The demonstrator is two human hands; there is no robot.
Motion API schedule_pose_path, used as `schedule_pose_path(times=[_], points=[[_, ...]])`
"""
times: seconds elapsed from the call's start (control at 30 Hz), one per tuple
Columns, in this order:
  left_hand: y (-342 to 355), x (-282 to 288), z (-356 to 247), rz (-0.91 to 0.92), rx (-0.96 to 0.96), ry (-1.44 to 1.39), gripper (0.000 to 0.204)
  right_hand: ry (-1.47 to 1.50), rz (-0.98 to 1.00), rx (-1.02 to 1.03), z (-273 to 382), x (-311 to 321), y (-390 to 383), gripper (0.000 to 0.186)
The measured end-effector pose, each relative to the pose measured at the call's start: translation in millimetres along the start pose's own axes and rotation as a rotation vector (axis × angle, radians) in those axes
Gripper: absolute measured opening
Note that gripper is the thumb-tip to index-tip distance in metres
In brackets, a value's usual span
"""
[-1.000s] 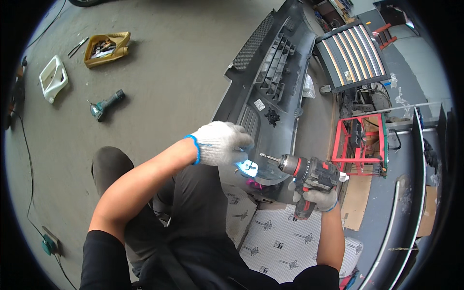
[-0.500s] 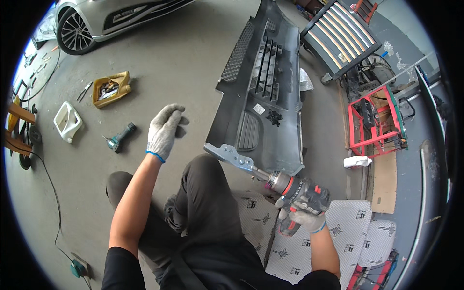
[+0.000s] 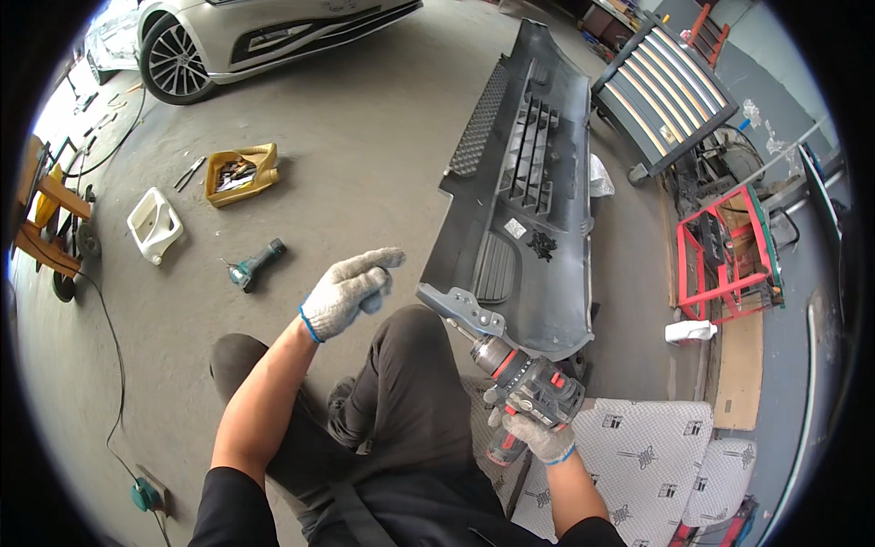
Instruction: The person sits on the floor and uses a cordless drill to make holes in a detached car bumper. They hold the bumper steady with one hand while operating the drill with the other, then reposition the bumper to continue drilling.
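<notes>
Black-red drill (image 3: 547,387) — right grip (image 3: 540,438) clamped on it; left grip (image 3: 349,290) apart — near bumper (image 3: 551,296).

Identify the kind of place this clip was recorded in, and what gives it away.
Most likely a car repair workshop: a white car is parked indoors, a detached bumper lies on the floor, and a wheeled tool cabinet stands beside it.
</notes>
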State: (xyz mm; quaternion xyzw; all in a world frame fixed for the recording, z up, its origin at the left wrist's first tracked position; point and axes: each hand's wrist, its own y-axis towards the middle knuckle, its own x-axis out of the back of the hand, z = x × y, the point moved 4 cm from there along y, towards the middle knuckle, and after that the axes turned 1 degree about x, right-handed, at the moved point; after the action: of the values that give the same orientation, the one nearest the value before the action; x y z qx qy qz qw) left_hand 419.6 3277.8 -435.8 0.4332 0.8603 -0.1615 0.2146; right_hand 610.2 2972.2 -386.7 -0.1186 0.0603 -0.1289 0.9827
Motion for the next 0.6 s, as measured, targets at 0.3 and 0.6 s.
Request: schedule_pose_path(times=[0.3, 0.6], points=[[-7, -7, 3, 0.091, 0.025, -0.315, 0.018, 0.067, -0.005, -0.060, 27, -48, 32, 0.056], [-3, -8, 12, 0.217, 0.008, -0.347, 0.016, 0.014, 0.062, -0.007, 15, -52, 41, 0.057]])
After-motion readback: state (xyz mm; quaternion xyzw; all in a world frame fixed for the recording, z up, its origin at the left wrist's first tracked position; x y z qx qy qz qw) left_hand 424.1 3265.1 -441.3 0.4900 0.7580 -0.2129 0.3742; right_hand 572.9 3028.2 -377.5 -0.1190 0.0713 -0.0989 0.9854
